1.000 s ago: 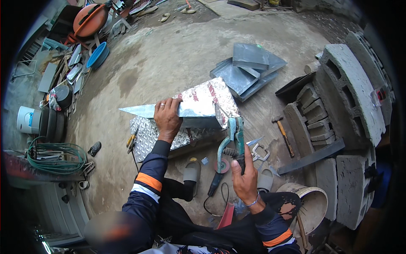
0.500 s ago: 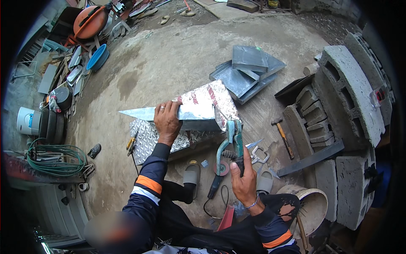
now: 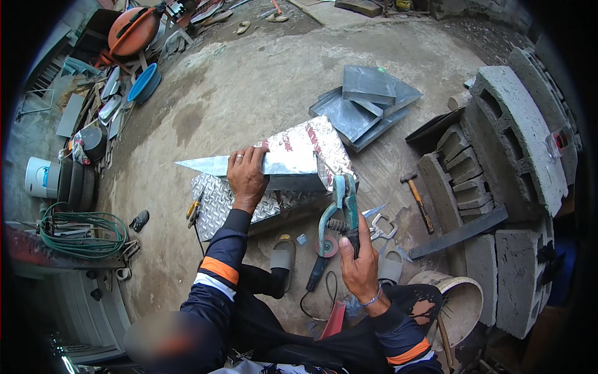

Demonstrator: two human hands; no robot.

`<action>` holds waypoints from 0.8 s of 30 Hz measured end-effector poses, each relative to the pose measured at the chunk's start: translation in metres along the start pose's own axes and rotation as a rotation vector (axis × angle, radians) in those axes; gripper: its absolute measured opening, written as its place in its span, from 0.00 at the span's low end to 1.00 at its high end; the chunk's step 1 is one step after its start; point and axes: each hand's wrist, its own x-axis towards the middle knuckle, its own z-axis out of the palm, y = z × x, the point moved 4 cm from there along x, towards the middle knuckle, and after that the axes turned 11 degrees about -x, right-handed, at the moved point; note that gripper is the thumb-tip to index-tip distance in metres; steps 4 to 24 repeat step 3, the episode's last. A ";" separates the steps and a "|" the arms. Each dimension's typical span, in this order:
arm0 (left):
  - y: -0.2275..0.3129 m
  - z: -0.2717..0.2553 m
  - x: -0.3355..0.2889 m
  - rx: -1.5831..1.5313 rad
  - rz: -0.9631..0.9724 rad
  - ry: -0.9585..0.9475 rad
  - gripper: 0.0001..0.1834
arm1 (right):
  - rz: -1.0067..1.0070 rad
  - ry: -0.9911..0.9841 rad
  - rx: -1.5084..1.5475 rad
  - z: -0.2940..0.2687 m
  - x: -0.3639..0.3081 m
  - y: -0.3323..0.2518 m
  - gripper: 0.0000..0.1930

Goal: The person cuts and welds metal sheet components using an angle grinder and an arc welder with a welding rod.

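Observation:
My left hand [image 3: 248, 179] presses down on a bent galvanized sheet-metal piece [image 3: 289, 163], its fingers over the top face. That piece has a long pointed end to the left and lies on a box-like support of silver tread plate [image 3: 233, 196]. My right hand [image 3: 360, 268] is wrapped round the black handle of a teal spring-loaded tool with jaws [image 3: 350, 209], like a welding electrode holder. The tool's head stands upright at the right end of the tread plate; whether it touches the metal is unclear. Below it on the floor lies an angle grinder [image 3: 319, 271] with a pinkish disc.
Bent sheet-metal pieces [image 3: 367, 109] are stacked beyond the tread plate. On the right are a hammer [image 3: 418, 202], locking pliers [image 3: 383, 227], a metal strip [image 3: 458, 232], concrete blocks [image 3: 517, 143] and a bucket [image 3: 464, 305]. A green hose [image 3: 81, 230] is coiled at left.

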 end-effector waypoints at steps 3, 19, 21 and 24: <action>-0.001 0.001 -0.001 0.008 0.003 0.000 0.19 | -0.033 0.020 -0.005 0.001 0.000 0.002 0.30; -0.001 0.001 -0.001 0.008 0.003 0.000 0.19 | -0.033 0.020 -0.005 0.001 0.000 0.002 0.30; -0.001 0.001 -0.001 0.008 0.003 0.000 0.19 | -0.033 0.020 -0.005 0.001 0.000 0.002 0.30; -0.001 0.001 -0.001 0.008 0.003 0.000 0.19 | -0.033 0.020 -0.005 0.001 0.000 0.002 0.30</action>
